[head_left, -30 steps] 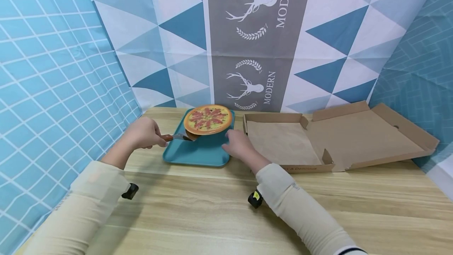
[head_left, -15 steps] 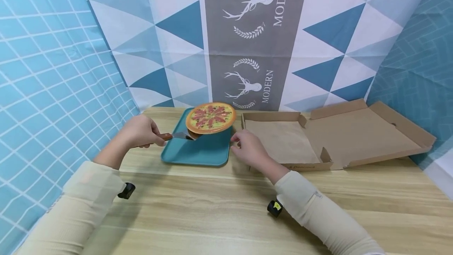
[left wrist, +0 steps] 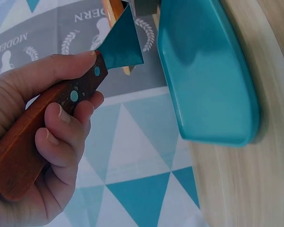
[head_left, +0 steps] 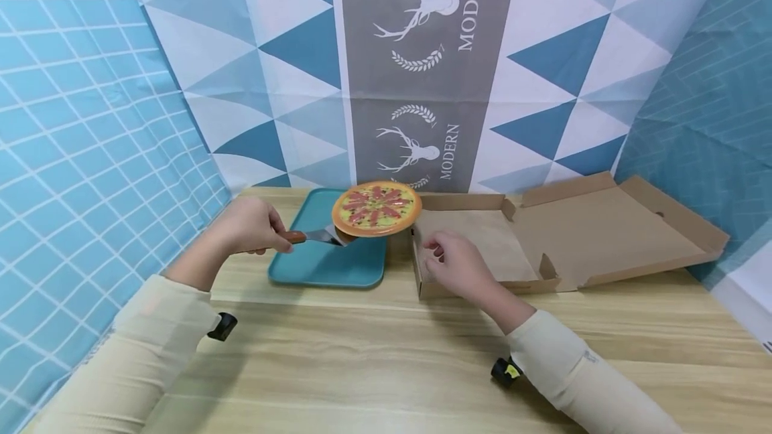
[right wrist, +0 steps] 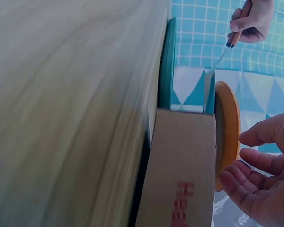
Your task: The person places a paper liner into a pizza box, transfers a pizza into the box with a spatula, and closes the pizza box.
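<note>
My left hand [head_left: 247, 225] grips the wooden handle [left wrist: 38, 123] of a pizza server, thumb along its top in the left wrist view. On the metal blade [head_left: 322, 236] rests a round pizza [head_left: 376, 208] with an orange rim and red topping strips. It is raised above the right part of a teal tray [head_left: 326, 272], its right edge reaching the left wall of an open cardboard pizza box [head_left: 500, 240]. My right hand [head_left: 461, 263] hovers over the box's front left corner, fingers loosely bent and holding nothing. In the right wrist view, its fingertips [right wrist: 248, 137] are close to the pizza's rim.
The box lid [head_left: 609, 230] lies folded back to the right, with brown paper [head_left: 482, 236] lining the base. Tray and box stand on a wooden table [head_left: 362, 353], against a patterned back wall [head_left: 428, 86]. A blue tiled covering [head_left: 90, 119] borders the left side.
The pizza on the server has shifted right, from over the tray toward the box. My right hand has drawn away to the right, from the tray's edge to over the box corner.
</note>
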Motion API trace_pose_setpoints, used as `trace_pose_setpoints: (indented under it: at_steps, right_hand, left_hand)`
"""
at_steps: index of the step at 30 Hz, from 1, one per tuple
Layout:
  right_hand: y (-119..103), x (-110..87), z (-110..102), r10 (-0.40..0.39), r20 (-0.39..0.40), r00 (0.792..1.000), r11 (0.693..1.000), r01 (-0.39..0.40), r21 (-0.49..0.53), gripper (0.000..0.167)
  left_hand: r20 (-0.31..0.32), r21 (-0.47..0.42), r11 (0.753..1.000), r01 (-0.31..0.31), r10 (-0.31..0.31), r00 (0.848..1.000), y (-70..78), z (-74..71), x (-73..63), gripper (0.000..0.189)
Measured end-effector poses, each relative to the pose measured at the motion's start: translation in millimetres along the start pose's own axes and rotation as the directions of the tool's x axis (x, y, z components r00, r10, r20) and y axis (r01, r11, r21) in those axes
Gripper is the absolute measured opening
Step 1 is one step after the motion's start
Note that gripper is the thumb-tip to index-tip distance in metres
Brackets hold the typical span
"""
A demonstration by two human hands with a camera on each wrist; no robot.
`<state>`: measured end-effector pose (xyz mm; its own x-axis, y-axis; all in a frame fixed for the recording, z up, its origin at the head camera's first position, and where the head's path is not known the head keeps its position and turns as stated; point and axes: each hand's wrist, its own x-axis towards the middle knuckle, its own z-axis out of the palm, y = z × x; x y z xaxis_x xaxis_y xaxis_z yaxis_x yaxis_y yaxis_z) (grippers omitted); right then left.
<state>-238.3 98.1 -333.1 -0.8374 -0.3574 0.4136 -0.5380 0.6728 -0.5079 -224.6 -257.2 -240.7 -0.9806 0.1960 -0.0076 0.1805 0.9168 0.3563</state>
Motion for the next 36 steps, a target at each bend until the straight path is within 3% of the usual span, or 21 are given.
trace_pose_setpoints:
  at_steps: [7, 15, 28, 36]
  right_hand:
    - [22, -11.1, -19, -0.003, -0.038, 0.999, 0.999, 0.002, -0.037, 0.018]
    - [47, -29.3, -42, 0.062, -0.067, 0.996, 0.997, -0.065, -0.048, 0.017]
    - [65, -46.0, -85, 0.133, -0.113, 0.985, 0.987, -0.142, -0.076, 0.022]
    - [88, -56.2, -104, 0.218, -0.103, 0.971, 0.966, -0.229, -0.120, 0.027]
  left_hand:
    - [0.019, -0.027, 0.999, -0.033, 0.033, 0.999, 11.7, 5.0, 10.0, 0.017]
    - [0.051, -0.054, 0.997, -0.049, 0.052, 0.997, 25.2, 8.9, 24.7, 0.019]
    - [0.078, -0.001, 0.995, -0.095, 0.095, 0.992, 50.8, 9.7, 41.3, 0.018]
    - [0.077, 0.031, 0.989, -0.142, 0.139, 0.987, 67.8, 13.6, 55.4, 0.018]
